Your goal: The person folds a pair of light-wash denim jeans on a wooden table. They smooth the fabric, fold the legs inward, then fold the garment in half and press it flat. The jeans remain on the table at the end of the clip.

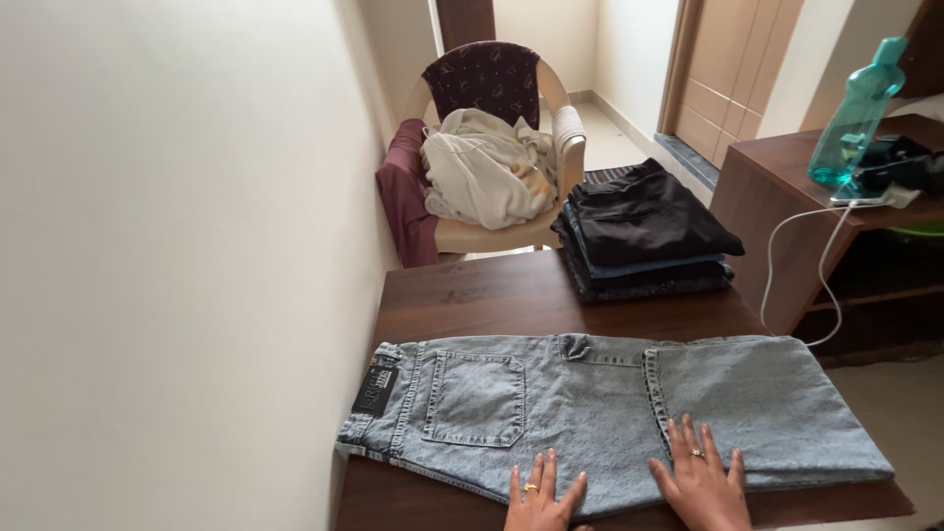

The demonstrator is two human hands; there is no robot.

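Light blue jeans lie flat across a dark wooden table, waistband at the left, back pocket facing up, legs folded over to the right. My left hand rests palm down on the near edge of the jeans, fingers spread, a ring on one finger. My right hand presses flat on the denim just to the right of it, also with a ring. Neither hand grips anything.
A stack of folded dark trousers sits at the table's far right corner. Behind the table, a cream plastic chair holds crumpled pale clothes. At right, a wooden side unit carries a teal bottle and a white cable. A wall runs along the left.
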